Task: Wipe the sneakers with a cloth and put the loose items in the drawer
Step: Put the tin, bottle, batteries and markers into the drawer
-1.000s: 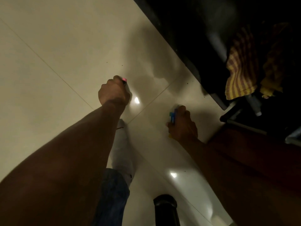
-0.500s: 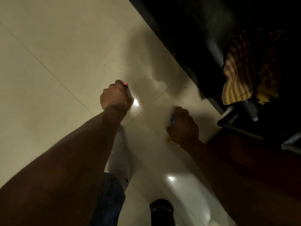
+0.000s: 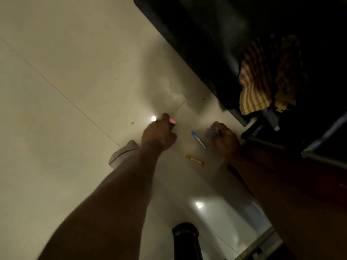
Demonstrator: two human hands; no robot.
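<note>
Below me spreads a pale tile floor [image 3: 62,59] with thin grout lines and two bright glints of light on it. A dark slab of furniture [image 3: 197,44] fills the upper right, too dim for me to make out. At the bottom edge stands a black round post [image 3: 185,239]. On the right, pale metal bars [image 3: 323,158] cross a dark reddish surface [image 3: 300,177]. Small dark specks dot the tiles near the middle.

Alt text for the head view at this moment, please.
Two hands reach down to a pale tiled floor: the left hand grips a pink-tipped marker, the right hand curls round a dark object. A blue marker and yellow marker lie between them.
</note>
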